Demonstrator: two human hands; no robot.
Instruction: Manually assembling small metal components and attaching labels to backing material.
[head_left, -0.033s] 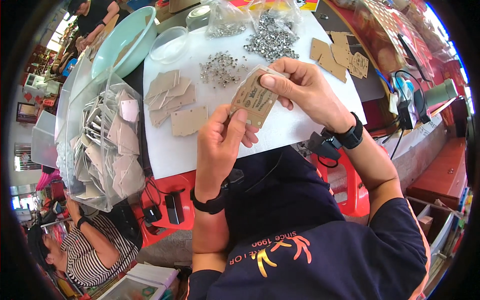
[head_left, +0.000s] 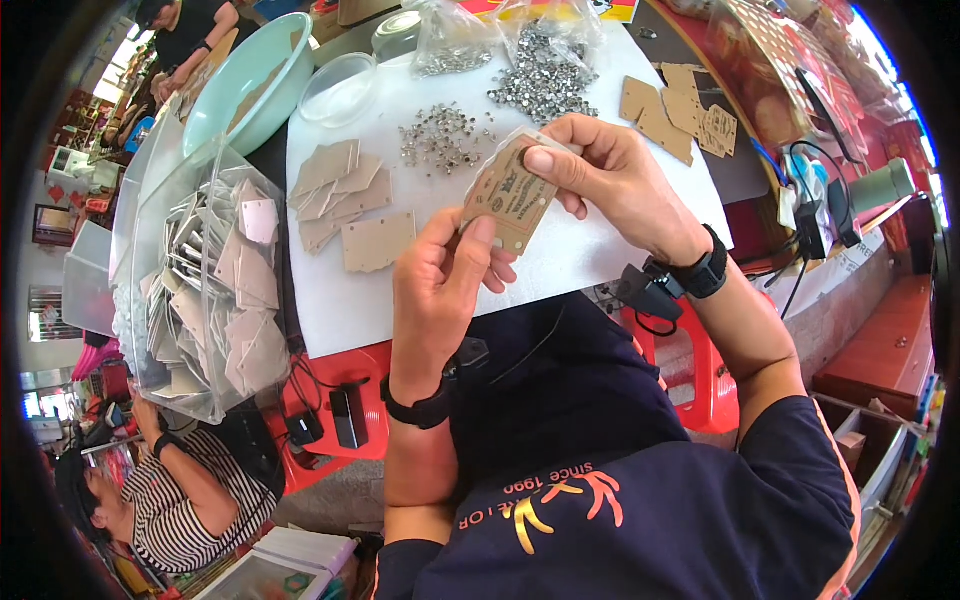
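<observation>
A printed brown cardboard tag point(head_left: 510, 205) with small holes and a ragged edge is held up, tilted, above the white work surface. My left hand point(head_left: 447, 275) pinches its lower left corner between thumb and fingers. My right hand point(head_left: 605, 175) grips the upper right end, the thumb lying on its face. Just beyond the tag lies a scatter of small metal snap fasteners point(head_left: 440, 138). To the left are a loose stack of blank cardboard tags point(head_left: 340, 185) and a single cardboard tag point(head_left: 379, 242). Printed cardboard tags point(head_left: 665, 115) lie at the far right.
A clear plastic bin point(head_left: 215, 395) full of tags stands at the left, a pale green basin point(head_left: 290, 95) behind it. A bag of metal pieces point(head_left: 545, 70) and a clear lid point(head_left: 338, 90) sit at the back. Two people point(head_left: 200, 500) are at the left.
Both hands keep their hold on the tag. It has shifted only very slightly; nothing else has visibly moved.
</observation>
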